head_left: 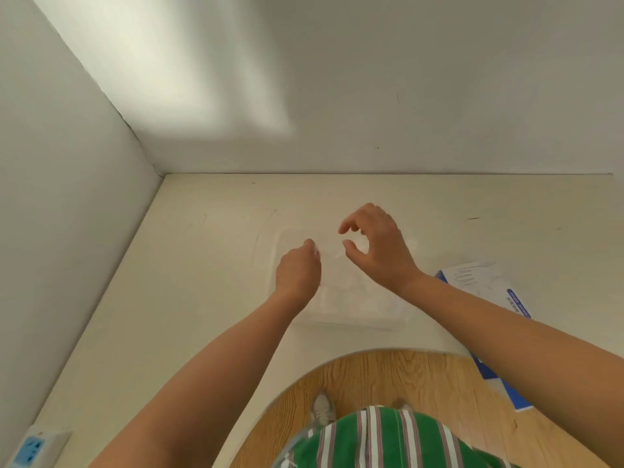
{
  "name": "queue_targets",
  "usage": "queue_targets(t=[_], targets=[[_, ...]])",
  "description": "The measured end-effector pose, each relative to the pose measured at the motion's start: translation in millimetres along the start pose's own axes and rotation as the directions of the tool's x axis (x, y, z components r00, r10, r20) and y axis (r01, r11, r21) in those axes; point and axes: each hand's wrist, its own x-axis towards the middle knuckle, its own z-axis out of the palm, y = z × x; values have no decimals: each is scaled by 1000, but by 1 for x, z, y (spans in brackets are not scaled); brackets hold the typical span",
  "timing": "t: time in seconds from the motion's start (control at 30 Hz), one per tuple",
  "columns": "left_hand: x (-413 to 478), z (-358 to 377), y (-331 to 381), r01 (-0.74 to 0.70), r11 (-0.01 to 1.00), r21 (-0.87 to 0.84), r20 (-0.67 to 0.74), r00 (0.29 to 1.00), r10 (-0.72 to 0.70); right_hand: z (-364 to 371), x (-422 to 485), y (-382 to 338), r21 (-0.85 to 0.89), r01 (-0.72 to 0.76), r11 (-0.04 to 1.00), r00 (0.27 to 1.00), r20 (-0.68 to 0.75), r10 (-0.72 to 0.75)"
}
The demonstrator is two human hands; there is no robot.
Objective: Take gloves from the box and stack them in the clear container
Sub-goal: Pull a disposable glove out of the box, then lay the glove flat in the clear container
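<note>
Gloves (339, 276) show only as a faint, filmy layer inside the clear container (354, 324), which sits mid-table (202, 265). How many are stacked cannot be told. The box (479, 275) lies just right of it, partly under the right forearm, so more likely remain to move. The left hand (297, 275) reaches over the container's left side with its fingers curled under and hidden; whether they pinch a glove is unclear. The right hand (378, 251) hovers above the container, thumb and forefinger spread in a loose C, holding nothing visible.
</note>
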Motion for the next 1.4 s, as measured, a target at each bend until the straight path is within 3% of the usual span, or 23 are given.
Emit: queue_targets(t=[0.07,0.13,0.17,0.23,0.33,0.43,0.5,0.53,0.6,0.67,0.77,0.93,1.03,1.13,1.2,1.3,1.4], targets=[[-1,5,-1,-19,997,72,21,1000,18,11,-5,-3,-10,-93,996,953,289,92],[-2,9,-4,-10,993,119,56,998,3,26,-11,2,-228,-185,956,762,581,286],[-1,10,-6,1,989,148,79,997,-13,34,-14,7,-334,-195,922,668,643,375],[0,11,-11,15,978,206,123,991,-41,48,-18,13,-427,-207,880,570,679,463],[1,11,-15,7,968,252,112,993,-36,67,-23,19,-457,-214,863,502,707,498],[0,14,-13,-212,869,448,-3,971,238,79,-25,21,-492,-175,853,464,723,512],[1,12,-4,-375,803,463,-11,904,428,84,-25,21,-507,-148,849,466,722,511],[2,13,-2,-420,807,415,71,900,431,86,-25,21,-512,-141,847,467,720,513],[8,20,0,-342,895,286,265,926,269,87,-25,22,-512,-155,845,469,715,519],[12,28,-6,-180,959,218,473,879,57,85,-24,23,-497,-198,845,472,707,527],[13,33,-14,-177,953,244,607,794,-8,79,-26,26,-536,-192,822,465,688,557],[18,32,-12,-300,871,388,658,753,-34,77,-36,30,-595,-137,792,460,670,583],[21,42,-17,-291,870,398,661,749,-51,75,-30,30,-569,-135,811,464,687,559],[20,36,-8,-185,880,437,575,810,-116,61,-16,30,-424,-219,879,556,686,470],[19,24,11,-211,836,506,490,869,-77,45,-6,27,-232,-269,935,690,630,355],[19,2,51,-302,742,599,421,907,29,11,4,23,65,-268,961,878,427,216],[20,-8,96,-376,700,608,381,911,158,-30,1,37,130,-281,951,943,223,248]])
